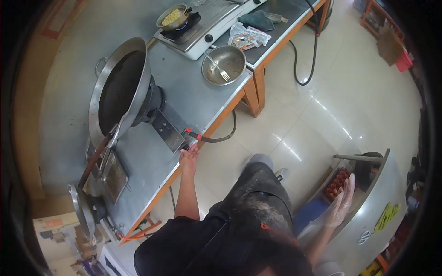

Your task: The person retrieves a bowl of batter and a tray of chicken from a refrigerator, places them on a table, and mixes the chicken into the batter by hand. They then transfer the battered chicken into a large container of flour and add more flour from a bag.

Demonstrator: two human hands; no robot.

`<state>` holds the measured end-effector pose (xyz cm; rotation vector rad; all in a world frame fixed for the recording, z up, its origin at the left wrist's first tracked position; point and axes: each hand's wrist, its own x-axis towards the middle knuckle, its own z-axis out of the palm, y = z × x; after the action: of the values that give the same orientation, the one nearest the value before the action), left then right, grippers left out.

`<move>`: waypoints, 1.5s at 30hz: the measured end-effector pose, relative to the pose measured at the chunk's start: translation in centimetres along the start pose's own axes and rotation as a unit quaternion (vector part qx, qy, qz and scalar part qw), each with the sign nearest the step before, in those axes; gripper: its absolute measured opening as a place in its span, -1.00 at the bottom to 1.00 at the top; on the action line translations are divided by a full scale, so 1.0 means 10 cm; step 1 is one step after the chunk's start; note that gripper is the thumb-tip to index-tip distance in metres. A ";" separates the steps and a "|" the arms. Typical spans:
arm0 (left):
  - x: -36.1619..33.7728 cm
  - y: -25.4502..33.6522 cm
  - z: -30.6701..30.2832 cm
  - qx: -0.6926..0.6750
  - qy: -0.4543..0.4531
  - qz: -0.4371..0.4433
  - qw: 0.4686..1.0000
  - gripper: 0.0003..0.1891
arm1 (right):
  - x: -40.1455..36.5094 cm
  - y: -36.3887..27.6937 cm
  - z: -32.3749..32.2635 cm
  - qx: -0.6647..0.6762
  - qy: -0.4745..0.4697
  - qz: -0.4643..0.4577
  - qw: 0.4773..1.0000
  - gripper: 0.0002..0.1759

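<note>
In front of you runs the long desk (pixel 182 89), carrying the wide wok (pixel 105 69), which sits tilted in your view above the burner (pixel 166 131). That burner reaches toward the desk's near edge. Your gloved right hand (pixel 341 202) is raised with fingers extended, holding nothing, near the reddish pieces (pixel 337 184). Your bare left hand (pixel 188 158) is at the burner's front; whether it grips is unclear. At its fingertips is the small black knob (pixel 185 147). You seem to be adjusting the heat; the next move likely calls for a firm pinch and controlled turn.
</note>
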<state>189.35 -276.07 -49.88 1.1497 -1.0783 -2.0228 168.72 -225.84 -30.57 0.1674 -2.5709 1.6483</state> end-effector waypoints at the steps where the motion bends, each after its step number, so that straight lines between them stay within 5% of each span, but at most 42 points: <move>1: -0.01 0.02 0.01 -0.004 0.010 -0.005 1.000 -0.41 | 0.17 0.01 0.02 -0.004 -0.018 0.003 1.000 -0.27; 15: -0.15 0.13 0.07 -0.007 0.013 -0.048 0.999 -0.53 | 2.09 -0.20 1.24 -0.126 -0.216 -0.083 0.965 -0.24; 22: -0.17 0.20 0.12 0.116 0.042 -0.044 0.991 -0.56 | 2.74 -0.48 1.81 -0.149 -0.288 -0.126 0.937 -0.27; 31: -0.18 0.17 0.13 0.020 0.100 -0.081 0.991 -0.60 | 2.98 -0.54 2.03 -0.175 -0.307 -0.110 0.929 -0.28; 38: -0.17 0.21 0.13 0.161 0.093 -0.088 0.979 -0.63 | 2.99 -0.58 2.12 -0.159 -0.318 -0.102 0.929 -0.29; 45: -0.19 0.19 0.09 0.148 0.092 -0.070 0.982 -0.65 | 3.08 -0.61 2.18 -0.162 -0.319 -0.111 0.927 -0.28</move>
<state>189.62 -275.19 -47.18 1.5710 -1.2626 -1.8537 138.85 -249.62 -30.17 1.0840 -3.0642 1.1984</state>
